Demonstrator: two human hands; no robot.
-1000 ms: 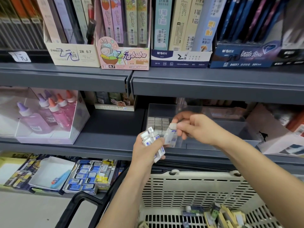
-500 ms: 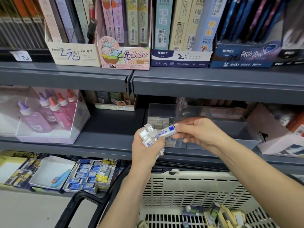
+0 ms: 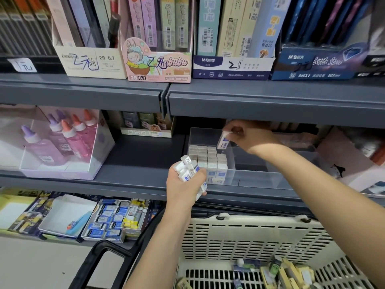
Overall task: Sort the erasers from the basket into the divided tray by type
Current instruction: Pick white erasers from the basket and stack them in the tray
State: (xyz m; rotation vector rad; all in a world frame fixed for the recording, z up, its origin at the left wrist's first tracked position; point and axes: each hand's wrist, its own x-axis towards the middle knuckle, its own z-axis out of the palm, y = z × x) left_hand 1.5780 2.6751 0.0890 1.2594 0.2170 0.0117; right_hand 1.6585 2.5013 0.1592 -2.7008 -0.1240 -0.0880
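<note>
Divided tray (image 3: 256, 180): clear plastic, on the middle shelf. Its right end is hidden behind the right forearm and its back is lost in shadow under the shelf above. One divider shows plainly; the number of compartments cannot be told.
Stored erasers (image 3: 208, 159): white with blue sleeves, standing on end in the tray's left compartment. Four columns show. The front rows blur through the clear wall and the left hand covers the near corner, so there is no full count.
Right hand (image 3: 248, 136): over the rear of that left compartment, fingers curled, pinching one eraser by its top end.
Held eraser (image 3: 224, 141): one, tilted, just above the stored rows; whether it touches them is unclear.
Left hand (image 3: 185, 184): just in front of the tray's left corner, fingers wrapped round a bundle.
Bundle of erasers (image 3: 188, 168): at least four ends poke up; the rest are buried in the fist.
Basket (image 3: 250, 243): one, cream slotted plastic, below and in front of the tray, cut off at the bottom edge.
Loose erasers (image 3: 289, 272): in the basket's right corner, mixed yellowish and blue-sleeved, too jumbled to count.
</note>
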